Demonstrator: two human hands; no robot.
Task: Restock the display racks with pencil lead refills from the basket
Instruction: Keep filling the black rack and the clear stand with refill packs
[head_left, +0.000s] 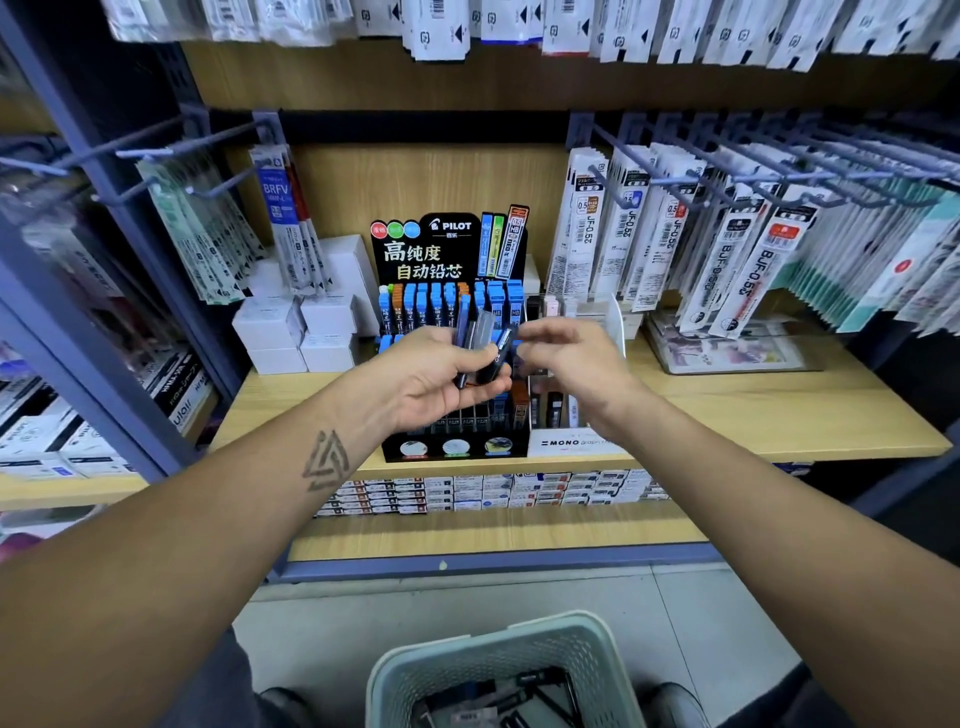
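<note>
Your left hand (434, 371) clasps several lead refills (480, 343) before the Pilot rack (452, 260). Your right hand (569, 353) seems to pinch one refill's tip; the blur hides it.

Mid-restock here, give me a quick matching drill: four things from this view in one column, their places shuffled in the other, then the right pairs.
Things:
1. basket
2. Pilot display rack
3. white boxes
4. lead refill cases

Places:
A. gripped in the left hand
B. on the floor, bottom of the view
C. stacked on the shelf, left of the rack
D. standing mid-shelf behind both hands

Pairs: 1-B, 2-D, 3-C, 4-A. The right hand reaches toward the cases; whether it touches one is unclear.
</note>
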